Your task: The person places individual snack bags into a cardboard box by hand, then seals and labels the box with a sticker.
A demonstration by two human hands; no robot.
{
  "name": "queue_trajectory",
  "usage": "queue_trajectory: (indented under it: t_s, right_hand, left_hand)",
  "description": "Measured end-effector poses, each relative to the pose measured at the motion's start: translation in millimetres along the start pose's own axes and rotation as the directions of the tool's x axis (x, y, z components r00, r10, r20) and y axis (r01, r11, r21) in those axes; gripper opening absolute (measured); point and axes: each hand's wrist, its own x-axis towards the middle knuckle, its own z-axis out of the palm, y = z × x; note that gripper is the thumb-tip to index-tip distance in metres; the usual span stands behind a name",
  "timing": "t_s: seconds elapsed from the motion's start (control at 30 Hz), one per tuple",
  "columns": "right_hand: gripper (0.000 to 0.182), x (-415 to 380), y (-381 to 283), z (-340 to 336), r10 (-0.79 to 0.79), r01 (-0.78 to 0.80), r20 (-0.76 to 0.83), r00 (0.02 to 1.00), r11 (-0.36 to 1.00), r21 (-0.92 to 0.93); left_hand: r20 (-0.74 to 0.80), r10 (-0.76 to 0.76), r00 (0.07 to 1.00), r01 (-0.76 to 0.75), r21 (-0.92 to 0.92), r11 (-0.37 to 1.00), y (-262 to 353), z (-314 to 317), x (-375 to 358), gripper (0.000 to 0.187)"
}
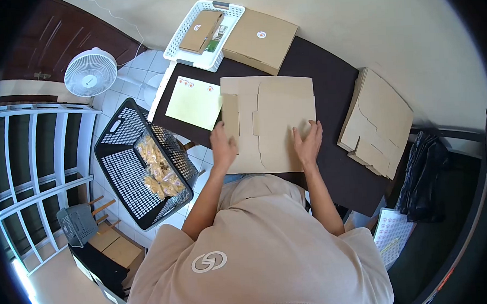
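Note:
A flat, unfolded cardboard box (pixel 282 104) with cut lines and tabs lies on the dark table in front of me. My left hand (pixel 223 146) is at its left edge, fingers apart and pointing away from me. Over the right part of the cardboard rests my right hand (pixel 308 142), its fingers spread near the right edge. Neither hand grips anything that I can see. Just beyond my left hand is a pale yellow sticker sheet (pixel 193 106) with a few round stickers along its top.
Behind stand a closed cardboard box (pixel 265 34) and a white basket (pixel 176 38) holding a smaller box. Stacked flat cardboard (pixel 380 119) lies at the right on the dark table (pixel 327 67). A black crate (pixel 123 130) with bagged snacks (pixel 160 169) is at the left, near a fan (pixel 90 73).

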Motion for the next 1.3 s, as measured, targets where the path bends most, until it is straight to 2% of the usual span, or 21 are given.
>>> queue_trajectory:
  t_s: [0.07,0.13,0.2,0.23,0.27,0.37,0.43,0.47,0.53,0.57,0.67,0.73,0.87,0.93,0.97,1.03,1.07,1.13,1.17,1.23,1.3]
  right_hand:
    - [0.056,-2,7,-7,0.038,-0.039,0.032,0.999,0.999,0.021]
    - [0.055,-1,10,-12,0.068,-0.071,0.068,0.995,0.997,0.041]
    - [0.051,3,13,-16,0.215,-0.225,0.102,0.971,0.969,0.101]
    - [0.051,4,17,-15,0.208,-0.218,0.104,0.973,0.971,0.099]
    - [0.05,7,22,-13,0.26,-0.272,0.092,0.961,0.949,0.159]
    - [0.048,12,28,-13,0.359,-0.372,0.099,0.928,0.893,0.254]
    - [0.048,14,34,-13,0.401,-0.417,0.115,0.909,0.863,0.285]
    - [0.048,13,38,-10,0.391,-0.404,0.106,0.914,0.869,0.286]
    - [0.048,13,37,-13,0.372,-0.385,0.098,0.923,0.878,0.286]
    - [0.048,12,37,-14,0.399,-0.416,0.119,0.909,0.864,0.284]
    - [0.046,7,36,-17,0.434,-0.463,0.165,0.886,0.849,0.255]
    - [0.045,7,38,-17,0.437,-0.471,0.184,0.881,0.851,0.232]
    - [0.043,-2,35,-21,0.459,-0.5,0.207,0.864,0.831,0.242]
    - [0.042,-2,34,-22,0.461,-0.502,0.205,0.863,0.829,0.248]
    - [0.042,-2,36,-23,0.478,-0.534,0.249,0.842,0.803,0.264]
    - [0.041,0,41,-23,0.487,-0.561,0.295,0.822,0.779,0.279]
    - [0.042,-2,45,-22,0.455,-0.528,0.276,0.847,0.782,0.331]
    - [0.044,-3,46,-23,0.422,-0.493,0.258,0.869,0.782,0.382]
    - [0.046,-4,46,-24,0.438,-0.51,0.261,0.86,0.735,0.446]
    - [0.049,-5,42,-27,0.456,-0.528,0.27,0.848,0.683,0.504]
    - [0.055,-4,40,-30,0.525,-0.645,0.389,0.757,0.505,0.573]
  left_hand:
    - [-0.027,-0.21,0.977,0.211,0.049,0.976,-14,-12,4,0.062]
    - [-0.07,-0.184,0.981,0.19,0.106,0.976,3,-26,8,0.063]
    - [-0.115,-0.161,0.98,0.179,0.161,0.971,19,-33,12,0.065]
    - [0.111,-0.228,0.967,0.242,-0.144,0.96,28,-27,17,0.066]
    - [0.337,-0.208,0.918,0.343,-0.414,0.843,37,-19,23,0.067]
    - [0.247,-0.18,0.952,0.256,-0.324,0.911,28,59,19,0.073]
    - [0.082,-0.25,0.965,0.262,-0.218,0.94,45,78,27,0.081]
    - [0.078,-0.252,0.965,0.263,-0.223,0.939,51,76,31,0.081]
    - [0.511,-0.4,0.761,0.604,-0.333,0.724,79,54,42,0.085]
    - [0.507,-0.399,0.764,0.602,-0.337,0.724,69,67,48,0.085]
    - [0.608,-0.248,0.754,0.435,-0.179,0.883,48,97,52,0.086]
    - [0.16,-0.321,0.934,0.324,0.008,0.946,80,78,50,0.08]
    - [0.113,-0.328,0.938,0.319,0.09,0.943,73,78,70,0.076]
    - [0.32,-0.416,0.851,0.443,-0.015,0.896,71,67,87,0.065]
    - [0.318,-0.421,0.849,0.448,-0.012,0.894,68,63,93,0.065]
    - [0.616,-0.246,0.748,0.449,-0.197,0.872,65,56,101,0.051]
    - [0.615,-0.25,0.748,0.453,-0.198,0.869,65,56,98,0.051]
    - [0.595,-0.045,0.802,0.406,-0.488,0.772,82,44,85,0.037]
    - [0.597,-0.05,0.801,0.41,-0.485,0.772,90,36,79,0.037]
    - [0.472,0.076,0.879,0.254,-0.595,0.763,108,17,72,0.031]
    - [0.497,0.013,0.868,0.341,-0.613,0.712,112,-12,71,0.031]
